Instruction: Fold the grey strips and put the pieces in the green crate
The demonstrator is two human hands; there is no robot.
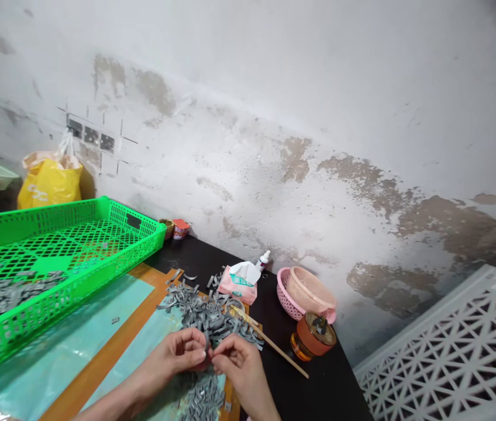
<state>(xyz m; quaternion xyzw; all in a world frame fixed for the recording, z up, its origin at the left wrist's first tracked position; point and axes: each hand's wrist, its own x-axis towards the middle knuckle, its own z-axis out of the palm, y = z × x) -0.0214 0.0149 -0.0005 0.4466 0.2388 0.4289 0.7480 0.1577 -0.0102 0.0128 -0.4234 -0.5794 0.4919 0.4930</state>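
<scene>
My left hand [185, 349] is closed in a pinch, with a small curved grey strip [206, 340] showing between its thumb and fingers. Close beside it, the fingertips of my right hand [240, 361] are pinched together, almost touching the left ones. What the right fingers grip is too small and hidden to make out. Just beyond both hands lies a heap of curved grey strips [199, 309]. Below them is a pile of short grey pieces [205, 399]. A thin wooden stick [281, 352] rests by the strips, slanting right.
A green crate [131, 260] with grey pieces inside stands left. Behind the strips sit a tissue pack [237, 286] and a white bottle [264, 260]. Pink baskets [286, 298] and an amber jar [313, 339] stand right. A white lattice panel [458, 345] edges the table.
</scene>
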